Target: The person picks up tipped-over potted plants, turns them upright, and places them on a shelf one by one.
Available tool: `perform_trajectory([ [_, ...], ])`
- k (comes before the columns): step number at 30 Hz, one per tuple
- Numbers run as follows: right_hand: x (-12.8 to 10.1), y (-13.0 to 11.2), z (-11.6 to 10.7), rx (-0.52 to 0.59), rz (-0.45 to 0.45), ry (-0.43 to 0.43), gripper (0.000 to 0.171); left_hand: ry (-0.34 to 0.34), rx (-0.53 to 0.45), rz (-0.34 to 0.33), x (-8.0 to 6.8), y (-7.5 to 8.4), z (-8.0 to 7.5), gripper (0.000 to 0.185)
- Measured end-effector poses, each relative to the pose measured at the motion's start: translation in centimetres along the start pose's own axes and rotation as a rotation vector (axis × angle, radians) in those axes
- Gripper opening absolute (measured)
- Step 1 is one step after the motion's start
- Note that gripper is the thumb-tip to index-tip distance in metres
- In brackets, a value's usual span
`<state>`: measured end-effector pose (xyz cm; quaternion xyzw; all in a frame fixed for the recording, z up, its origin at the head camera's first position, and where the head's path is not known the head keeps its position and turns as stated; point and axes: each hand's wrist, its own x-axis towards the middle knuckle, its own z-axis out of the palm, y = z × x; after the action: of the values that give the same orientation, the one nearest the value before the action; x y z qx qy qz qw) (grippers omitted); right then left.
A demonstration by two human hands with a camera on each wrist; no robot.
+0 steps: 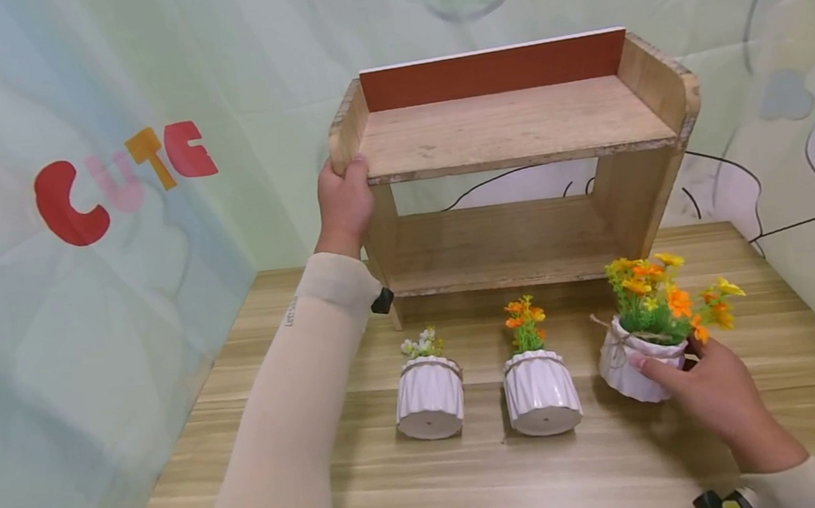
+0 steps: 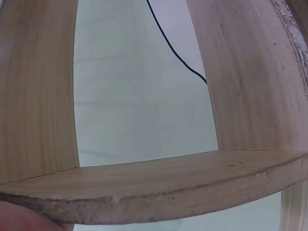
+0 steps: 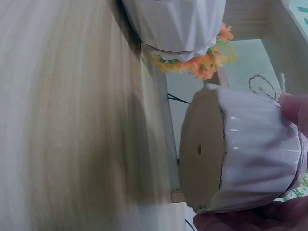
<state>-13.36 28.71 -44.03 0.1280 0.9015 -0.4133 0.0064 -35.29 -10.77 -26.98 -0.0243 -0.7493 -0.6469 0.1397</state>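
Both arms wore long, snug cream sleeves; the left sleeve (image 1: 298,417) carried small dark lettering near the wrist and met black fabric at the upper arm.

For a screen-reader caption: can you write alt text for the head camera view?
A person's right hand grips a tilted white pot of orange and yellow flowers on a wooden table, while the left hand holds the end of a two-tier wooden shelf. Two smaller white flower pots stand before the shelf.

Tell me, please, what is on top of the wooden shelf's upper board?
Nothing stands on the shelf; only the left hand grips its left front corner. The red back panel hides the wall behind.
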Motion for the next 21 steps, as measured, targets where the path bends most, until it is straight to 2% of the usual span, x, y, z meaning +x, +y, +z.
perform_trajectory([
  [5,-0.3,0.0,0.7,0.044,-0.046,0.033,0.094,0.001,-0.004,0.010,0.0,0.0,0.1,0.055],
  [12,-0.4,0.3,1.6,0.015,-0.143,0.080,0.085,-0.002,0.005,0.006,-0.2,0.1,0.0,0.055],
  [16,-0.4,0.5,2.0,0.011,-0.163,0.093,0.085,0.000,0.012,0.003,-0.2,0.2,0.0,0.055],
  [21,-0.4,0.7,2.1,0.011,-0.160,0.066,0.087,0.003,0.017,-0.002,-0.2,0.2,0.0,0.055],
])
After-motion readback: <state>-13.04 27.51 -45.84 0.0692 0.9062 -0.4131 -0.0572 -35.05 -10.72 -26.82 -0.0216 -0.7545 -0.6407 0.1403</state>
